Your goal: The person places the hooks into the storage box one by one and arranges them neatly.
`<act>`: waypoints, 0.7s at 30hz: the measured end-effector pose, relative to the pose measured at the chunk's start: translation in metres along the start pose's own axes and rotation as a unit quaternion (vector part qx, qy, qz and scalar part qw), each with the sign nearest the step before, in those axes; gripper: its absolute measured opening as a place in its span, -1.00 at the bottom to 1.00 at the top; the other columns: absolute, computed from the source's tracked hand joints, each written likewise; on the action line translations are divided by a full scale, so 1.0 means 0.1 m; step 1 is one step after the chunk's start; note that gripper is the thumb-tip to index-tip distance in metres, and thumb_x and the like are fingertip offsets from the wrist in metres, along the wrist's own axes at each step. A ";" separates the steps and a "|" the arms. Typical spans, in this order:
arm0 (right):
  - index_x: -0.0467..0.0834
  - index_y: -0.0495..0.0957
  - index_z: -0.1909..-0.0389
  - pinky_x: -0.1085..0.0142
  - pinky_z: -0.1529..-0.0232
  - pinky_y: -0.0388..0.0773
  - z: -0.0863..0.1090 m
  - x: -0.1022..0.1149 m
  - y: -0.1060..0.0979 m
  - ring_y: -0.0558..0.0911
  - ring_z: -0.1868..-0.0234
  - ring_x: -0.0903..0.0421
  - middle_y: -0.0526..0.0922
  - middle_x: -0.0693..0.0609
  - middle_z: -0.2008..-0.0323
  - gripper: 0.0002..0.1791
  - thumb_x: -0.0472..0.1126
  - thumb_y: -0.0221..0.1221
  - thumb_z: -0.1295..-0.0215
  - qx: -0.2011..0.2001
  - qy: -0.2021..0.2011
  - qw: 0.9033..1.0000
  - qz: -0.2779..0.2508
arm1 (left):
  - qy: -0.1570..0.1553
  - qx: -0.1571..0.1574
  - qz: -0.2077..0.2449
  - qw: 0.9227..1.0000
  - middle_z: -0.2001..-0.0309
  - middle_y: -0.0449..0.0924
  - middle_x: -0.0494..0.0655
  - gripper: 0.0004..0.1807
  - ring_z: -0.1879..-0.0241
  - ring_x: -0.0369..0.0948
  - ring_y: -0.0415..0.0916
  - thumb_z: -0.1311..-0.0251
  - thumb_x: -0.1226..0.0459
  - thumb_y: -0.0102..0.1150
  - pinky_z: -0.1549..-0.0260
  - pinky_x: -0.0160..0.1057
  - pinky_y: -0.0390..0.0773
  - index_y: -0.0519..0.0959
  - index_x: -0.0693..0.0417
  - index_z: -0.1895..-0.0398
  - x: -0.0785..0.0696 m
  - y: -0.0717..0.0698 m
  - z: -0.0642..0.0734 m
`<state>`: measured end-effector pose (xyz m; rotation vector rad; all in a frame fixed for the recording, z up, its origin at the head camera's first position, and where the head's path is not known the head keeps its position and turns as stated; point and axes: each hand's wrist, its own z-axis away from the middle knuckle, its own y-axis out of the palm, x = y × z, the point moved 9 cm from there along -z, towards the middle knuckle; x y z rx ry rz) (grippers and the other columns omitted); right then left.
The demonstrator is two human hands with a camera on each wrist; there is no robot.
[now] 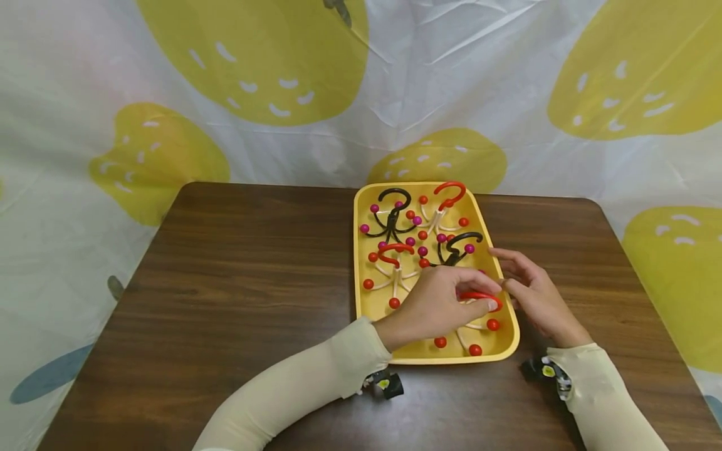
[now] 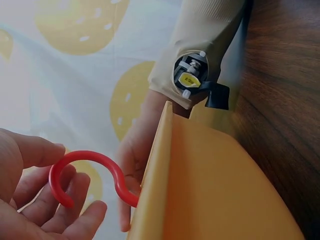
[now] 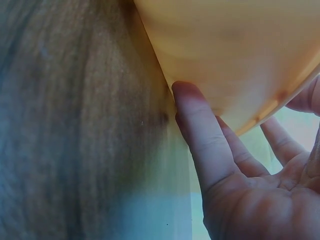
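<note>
In the yellow tray (image 1: 429, 361) lie several hook-topped hangers with curved, ball-tipped arms. My left hand (image 1: 437, 304) reaches over the tray from the left. Its thumb and fingers hold the curved red hook (image 2: 92, 155) of the hanger at the near right, whose pale arms end in red balls (image 1: 476, 350). Part of this hanger is hidden under the hand. At the tray's right side is my right hand (image 1: 538, 297), its fingertips at the rim. In the right wrist view, its extended fingers (image 3: 205, 132) lie along the tray's outer wall (image 3: 225, 50).
A black hanger (image 1: 392, 220) with magenta balls lies far left in the tray, a red-hooked one (image 1: 449, 202) far right. Another red-hooked hanger (image 1: 397, 270) and a second black one (image 1: 453, 255) lie nearer. Brown tabletop (image 1: 237, 269) surrounds the tray; a lemon-print cloth (image 1: 316, 150) hangs behind.
</note>
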<state>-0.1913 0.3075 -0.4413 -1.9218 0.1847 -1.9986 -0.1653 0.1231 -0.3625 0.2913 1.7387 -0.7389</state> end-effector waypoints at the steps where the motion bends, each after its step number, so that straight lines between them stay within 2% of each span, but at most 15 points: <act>1: -0.11 0.31 -0.56 0.19 0.30 0.80 0.00 0.00 0.00 0.74 0.08 0.25 0.61 0.13 -0.14 -0.39 -0.40 0.01 -0.52 0.000 0.000 1.000 0.000 | 0.000 0.001 -0.002 1.000 0.09 0.81 -0.37 -0.77 0.13 -0.60 0.62 -0.38 0.16 0.40 0.06 -0.55 0.60 0.78 -0.04 -0.04 0.00 0.00 0.00; 4: -0.12 0.31 -0.56 0.19 0.29 0.80 0.00 0.00 -0.01 0.73 0.08 0.25 0.62 0.16 -0.13 -0.38 -0.40 0.01 -0.51 0.002 0.000 1.000 0.002 | -0.002 -0.001 -0.013 1.000 0.01 0.80 -0.35 -0.73 0.04 -0.56 0.63 -0.41 0.11 0.37 -0.02 -0.51 0.60 0.76 -0.09 -0.10 0.00 0.00 0.01; 8: -0.10 0.32 -0.56 0.19 0.27 0.80 0.00 0.01 -0.02 0.72 0.07 0.28 0.63 0.19 -0.13 -0.39 -0.36 0.04 -0.53 0.001 0.003 1.000 0.020 | 0.008 -0.021 -0.047 0.999 -0.20 0.70 -0.32 -0.60 -0.19 -0.43 0.60 -0.41 0.03 0.35 -0.20 -0.33 0.59 0.67 -0.19 -0.26 -0.05 -0.06 0.07; 12: -0.09 0.32 -0.56 0.29 0.23 0.78 0.01 0.07 -0.05 0.71 0.03 0.35 0.63 -0.10 -0.23 -0.41 -0.28 0.11 -0.57 -0.009 -0.013 0.998 0.068 | 0.030 -0.046 -0.094 0.994 -0.43 0.51 -0.27 -0.45 -0.43 -0.28 0.44 -0.37 0.02 0.35 -0.37 -0.11 0.51 0.54 -0.21 -0.41 -0.17 -0.24 0.21; 15: -0.07 0.32 -0.57 0.44 0.07 0.70 0.04 0.19 -0.09 0.72 -0.09 0.19 0.61 -0.28 -0.28 -0.39 -0.18 0.19 -0.57 -0.026 -0.036 0.991 0.129 | 0.034 -0.059 -0.125 0.990 -0.57 0.33 -0.22 -0.33 -0.55 -0.21 0.30 -0.35 -0.01 0.33 -0.46 0.06 0.42 0.44 -0.20 -0.51 -0.20 -0.43 0.35; 17: -0.03 0.32 -0.57 0.29 -0.10 0.71 0.06 0.28 -0.11 0.71 -0.19 -0.02 0.61 -0.28 -0.31 -0.35 -0.10 0.24 -0.55 -0.043 -0.045 0.983 0.172 | 0.030 -0.071 -0.143 0.987 -0.62 0.25 -0.18 -0.25 -0.59 -0.15 0.24 -0.32 -0.05 0.32 -0.49 0.16 0.36 0.38 -0.19 -0.56 -0.19 -0.58 0.47; 18: -0.02 0.32 -0.58 0.17 -0.21 0.68 0.07 0.34 -0.13 0.67 -0.26 -0.13 0.60 -0.28 -0.33 -0.33 -0.07 0.27 -0.53 -0.051 -0.051 0.979 0.191 | 0.025 -0.076 -0.153 0.985 -0.63 0.22 -0.16 -0.22 -0.60 -0.12 0.21 -0.31 -0.07 0.32 -0.49 0.20 0.34 0.35 -0.19 -0.58 -0.17 -0.65 0.53; 21: 0.05 0.31 -0.60 -0.29 -0.31 0.50 0.11 0.50 -0.17 0.50 -0.43 -0.32 0.50 -0.23 -0.46 -0.26 0.02 0.32 -0.47 -0.071 -0.073 0.959 0.264 | 0.000 -0.098 -0.198 0.975 -0.68 0.10 -0.12 -0.11 -0.64 -0.05 0.13 -0.28 -0.17 0.32 -0.49 0.30 0.29 0.27 -0.19 -0.63 -0.08 -0.91 0.74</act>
